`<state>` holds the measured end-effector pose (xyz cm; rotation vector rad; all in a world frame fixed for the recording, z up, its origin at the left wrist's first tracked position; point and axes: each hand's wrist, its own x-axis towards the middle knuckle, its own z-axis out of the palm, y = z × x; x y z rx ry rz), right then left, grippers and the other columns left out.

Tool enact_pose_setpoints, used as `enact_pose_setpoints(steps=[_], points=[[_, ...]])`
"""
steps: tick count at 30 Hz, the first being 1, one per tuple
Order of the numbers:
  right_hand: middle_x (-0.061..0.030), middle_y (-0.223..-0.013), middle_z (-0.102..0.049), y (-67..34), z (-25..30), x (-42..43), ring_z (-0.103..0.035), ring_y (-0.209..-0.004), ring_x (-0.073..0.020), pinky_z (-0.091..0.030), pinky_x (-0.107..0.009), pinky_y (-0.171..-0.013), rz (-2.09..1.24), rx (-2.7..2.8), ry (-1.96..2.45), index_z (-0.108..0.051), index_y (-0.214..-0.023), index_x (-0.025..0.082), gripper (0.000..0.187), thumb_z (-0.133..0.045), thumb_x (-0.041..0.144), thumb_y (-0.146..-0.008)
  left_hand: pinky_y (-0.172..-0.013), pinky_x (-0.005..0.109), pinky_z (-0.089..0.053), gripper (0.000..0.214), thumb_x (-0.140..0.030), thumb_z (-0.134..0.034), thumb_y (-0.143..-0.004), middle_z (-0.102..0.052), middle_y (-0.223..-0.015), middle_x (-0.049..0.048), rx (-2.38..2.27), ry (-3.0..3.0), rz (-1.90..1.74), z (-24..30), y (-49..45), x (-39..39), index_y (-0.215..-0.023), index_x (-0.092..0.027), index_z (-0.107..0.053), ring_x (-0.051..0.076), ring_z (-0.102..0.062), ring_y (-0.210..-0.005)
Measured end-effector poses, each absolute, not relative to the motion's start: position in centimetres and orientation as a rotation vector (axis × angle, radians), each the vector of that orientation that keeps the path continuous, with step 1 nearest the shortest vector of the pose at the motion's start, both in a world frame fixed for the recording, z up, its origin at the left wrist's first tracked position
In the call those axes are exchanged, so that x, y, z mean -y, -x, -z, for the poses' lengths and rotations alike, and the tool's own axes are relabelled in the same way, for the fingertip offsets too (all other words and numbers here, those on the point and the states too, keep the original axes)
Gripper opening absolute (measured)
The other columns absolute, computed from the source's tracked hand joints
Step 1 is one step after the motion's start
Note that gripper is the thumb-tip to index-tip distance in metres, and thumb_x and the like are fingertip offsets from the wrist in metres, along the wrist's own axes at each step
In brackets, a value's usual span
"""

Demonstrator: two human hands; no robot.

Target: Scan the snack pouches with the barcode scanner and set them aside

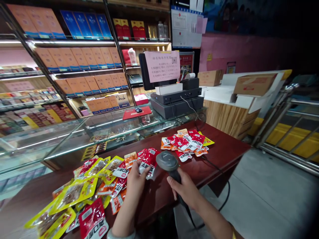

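My right hand (pixel 185 190) is wrapped round the grip of a grey barcode scanner (pixel 167 161), whose head points down over a red snack packet (pixel 147 166). My left hand (pixel 136 177) pinches that packet by its near edge on the dark red counter (pixel 224 149). Red, yellow and orange snack packets (pixel 82 189) lie spread to the left of my left hand. A smaller heap of packets (pixel 186 142) lies farther along the counter to the right.
A cash register with a screen and a pink notice (pixel 171 89) stands on the glass display case (pixel 62 139). Shelves of boxed goods (pixel 82 56) fill the back wall. Cardboard boxes (pixel 254 84) sit at right, beside a metal railing (pixel 281 113). The scanner cable (pixel 224 192) hangs off the counter edge.
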<state>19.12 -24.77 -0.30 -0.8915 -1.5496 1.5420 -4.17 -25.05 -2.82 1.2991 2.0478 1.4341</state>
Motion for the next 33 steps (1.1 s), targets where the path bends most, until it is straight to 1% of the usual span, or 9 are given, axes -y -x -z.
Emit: enact_pose_setpoints(steps=[4,7,9,12,17,24,26,29,33], points=[[0.0107,-0.052,-0.048,-18.8,1.6,24.4,-0.045,-0.039,-0.0095,-0.04,-0.022,-0.043,-1.531,1.549,0.919,-0.053,-0.091,0.022,0.039,-0.067,0.059,-0.088,-0.078,0.041,-0.049,0.044,-0.063,-0.063,-0.079,-0.072,-0.088,0.0076,-2.374,-1.279,-1.135,1.9,6.3,25.7,-0.1,-0.024,-0.06,0.031,-0.068,-0.083],[0.0105,-0.052,-0.048,-19.0,2.2,23.8,-0.046,-0.039,-0.0099,-0.04,-0.023,-0.043,-1.543,1.518,0.926,-0.052,-0.09,0.023,0.04,-0.069,0.059,-0.087,-0.092,0.05,-0.046,0.045,-0.057,-0.053,-0.088,-0.071,-0.109,0.0176,-2.821,-1.284,-0.991,0.5,6.7,25.8,-0.113,-0.02,-0.061,0.04,-0.064,-0.11],[0.0107,-0.051,-0.048,-19.3,2.4,23.3,-0.045,-0.038,-0.0099,-0.04,-0.023,-0.043,-1.548,1.501,0.932,-0.052,-0.091,0.024,0.041,-0.069,0.06,-0.086,-0.102,0.05,-0.042,0.047,-0.054,-0.05,-0.092,-0.068,-0.12,0.02,-2.957,-1.393,-1.02,-0.4,6.1,25.1,-0.12,-0.018,-0.06,0.039,-0.058,-0.123],[0.0113,-0.05,-0.047,-20.3,2.7,22.4,-0.045,-0.037,-0.0106,-0.039,-0.023,-0.042,-1.545,1.474,0.956,-0.053,-0.095,0.023,0.044,-0.068,0.063,-0.085,-0.106,0.046,-0.041,0.041,-0.049,-0.054,-0.092,-0.071,-0.119,0.0164,-2.773,-1.692,-0.978,-1.3,3.5,22.6,-0.118,-0.019,-0.065,0.035,-0.06,-0.12],[0.0114,-0.048,-0.048,-22.4,3.5,21.2,-0.044,-0.036,-0.0106,-0.039,-0.022,-0.041,-1.513,1.388,0.999,-0.054,-0.097,0.023,0.045,-0.066,0.064,-0.086,-0.097,0.04,-0.046,0.03,-0.04,-0.059,-0.092,-0.077,-0.114,0.0114,-2.327,-1.921,-0.75,-1.5,-3.1,16.7,-0.112,-0.023,-0.073,0.031,-0.067,-0.111],[0.0118,-0.048,-0.047,-25.2,4.4,20.4,-0.045,-0.037,-0.0103,-0.039,-0.021,-0.041,-1.443,1.342,1.045,-0.053,-0.098,0.022,0.044,-0.064,0.063,-0.088,-0.094,0.047,-0.046,0.056,-0.055,-0.051,-0.096,-0.07,-0.129,0.0214,-2.339,-1.804,-0.519,-0.8,-8.8,10.3,-0.132,-0.015,-0.065,0.039,-0.061,-0.123],[0.0118,-0.049,-0.047,-25.6,4.7,20.2,-0.045,-0.037,-0.0103,-0.039,-0.021,-0.041,-1.449,1.335,1.05,-0.053,-0.099,0.022,0.044,-0.063,0.064,-0.089,-0.094,0.049,-0.046,0.053,-0.056,-0.05,-0.095,-0.069,-0.129,0.0221,-2.351,-1.795,-0.499,-0.4,-9.1,8.9,-0.125,-0.016,-0.069,0.04,-0.061,-0.122],[0.0115,-0.051,-0.048,-26.1,5.0,20.0,-0.046,-0.037,-0.0099,-0.039,-0.021,-0.041,-1.463,1.316,1.048,-0.054,-0.1,0.022,0.044,-0.063,0.064,-0.09,-0.093,0.049,-0.046,0.038,-0.053,-0.056,-0.092,-0.072,-0.119,0.018,-2.36,-1.748,-0.548,0.2,-9.3,7.4,-0.101,-0.019,-0.072,0.038,-0.063,-0.117],[0.0118,-0.05,-0.048,-26.4,4.9,20.0,-0.046,-0.037,-0.0096,-0.04,-0.021,-0.041,-1.468,1.291,1.052,-0.053,-0.1,0.022,0.049,-0.063,0.068,-0.087,-0.086,0.04,-0.047,0.021,-0.042,-0.063,-0.089,-0.075,-0.101,0.01,-2.329,-1.574,-0.752,0.7,-8.8,7.0,-0.084,-0.022,-0.065,0.031,-0.068,-0.106]])
